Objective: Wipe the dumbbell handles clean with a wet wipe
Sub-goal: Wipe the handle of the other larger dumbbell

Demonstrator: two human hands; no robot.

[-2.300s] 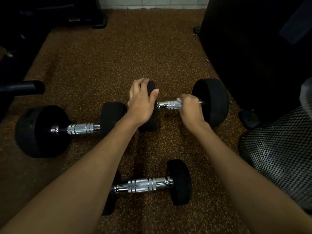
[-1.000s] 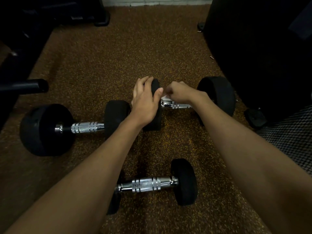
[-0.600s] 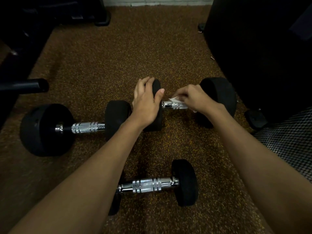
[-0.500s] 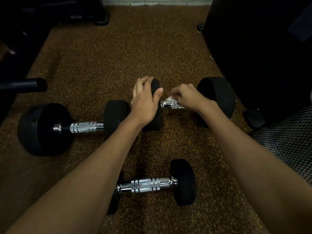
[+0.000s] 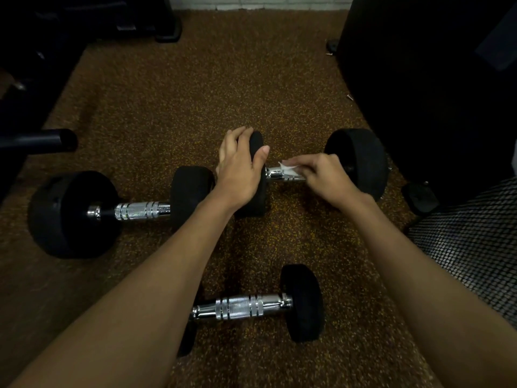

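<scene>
- Step in hand: I am judging this as mid-wipe on the far dumbbell (image 5: 361, 161), which is lying on the speckled floor (image 5: 195, 93) close to a large black bulk (image 5: 433, 79).
- Left hand (image 5: 240, 169): I am seeing it clamped over that dumbbell's left weight head, fingers down the outer face and thumb across the rim, steadying it against rolling.
- Right hand (image 5: 327, 175): it is pinching the wet wipe (image 5: 288, 166) down onto the chrome handle (image 5: 279, 177), fingers bunched on top. A white corner of the wipe is sticking out toward the left head.
- Left dumbbell (image 5: 134, 211): it is lying just beside the far one, head nearly against head, with no hand on it. I cannot tell whether its handle is clean.
- Near dumbbell (image 5: 243, 305): it is lying between my two forearms, also untouched.
- Next move, as I judge it: I am expecting to need the wipe wrapped further round the bar, since the underside is hidden. Then both hands will be shifting to another handle.
- Change from earliest frame: the right hand was fisted round the handle hard against the right head, and it is now sitting toward the middle, with bare chrome showing only at the left end.
- Unchanged: the left hand is keeping the same hold, and the other two dumbbells are staying where they lay.
</scene>
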